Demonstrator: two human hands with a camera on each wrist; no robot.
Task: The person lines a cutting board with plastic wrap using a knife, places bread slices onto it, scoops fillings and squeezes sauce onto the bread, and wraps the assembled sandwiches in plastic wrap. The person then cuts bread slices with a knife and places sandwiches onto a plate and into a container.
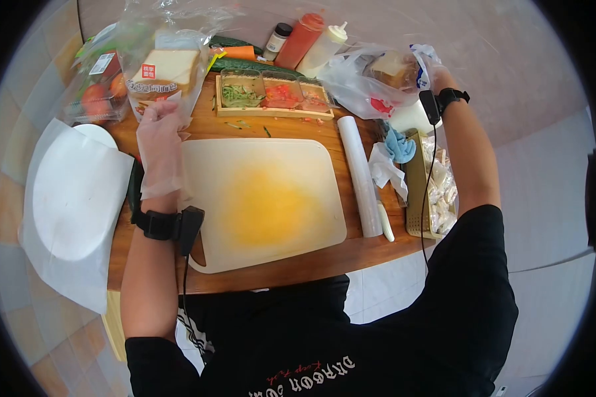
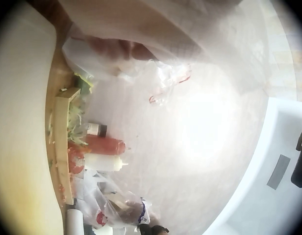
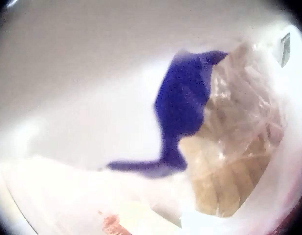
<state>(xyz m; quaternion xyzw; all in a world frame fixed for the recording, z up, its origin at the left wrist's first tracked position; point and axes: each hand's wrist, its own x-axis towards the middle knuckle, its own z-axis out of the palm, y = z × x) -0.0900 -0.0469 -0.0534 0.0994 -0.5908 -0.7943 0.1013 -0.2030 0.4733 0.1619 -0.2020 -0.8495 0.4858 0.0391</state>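
My left hand (image 1: 160, 142), in a loose clear plastic glove, is at the near end of a clear bag of sliced bread (image 1: 172, 69). Its fingers bend over the bag's lower edge; I cannot tell whether they grip it. At the back right, my right hand (image 1: 444, 79) holds the raised edge of a thin plastic bag (image 1: 351, 74) with blue print. A brown, plastic-wrapped food item (image 3: 224, 183) shows inside that bag in the right wrist view. The right fingers are mostly hidden. Between the arms lies a cream cutting board (image 1: 265, 192) with a yellow stain.
Behind the board stands a wooden tray (image 1: 278, 112) of shredded vegetables, with a red sauce bottle (image 1: 300, 41) and a white one (image 1: 322, 49) beyond. On the right are a plastic-wrap roll (image 1: 359, 175), a knife (image 1: 385, 221) and a basket (image 1: 414, 192). White sheets (image 1: 79, 192) lie left.
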